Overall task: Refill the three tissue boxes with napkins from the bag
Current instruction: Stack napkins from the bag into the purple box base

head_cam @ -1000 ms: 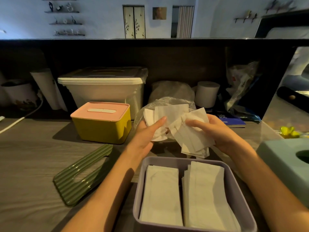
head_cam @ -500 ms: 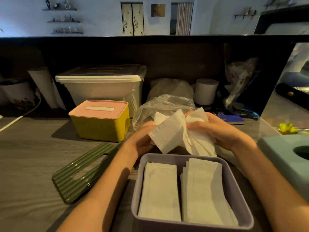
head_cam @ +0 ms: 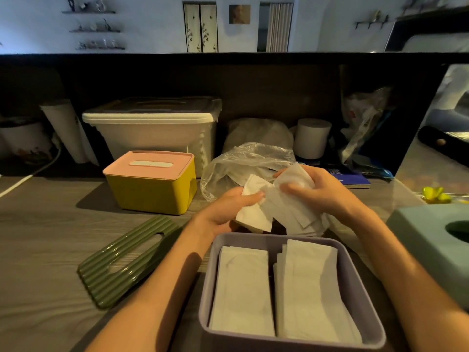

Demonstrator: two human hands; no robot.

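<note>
Both hands, left (head_cam: 223, 212) and right (head_cam: 319, 191), grip napkins (head_cam: 279, 209); the blue book's (head_cam: 352, 180) lettering is seemingly unreadable.

White napkins (head_cam: 279, 207), ribbed green lid (head_cam: 127, 260)

No legible text anywhere. Blue booklet (head_cam: 351, 179) behind the right hand carries pale lettering, too blurred to read. Crumpled packet (head_cam: 363, 123) at the back wall shows a red mark, also unreadable.
</note>
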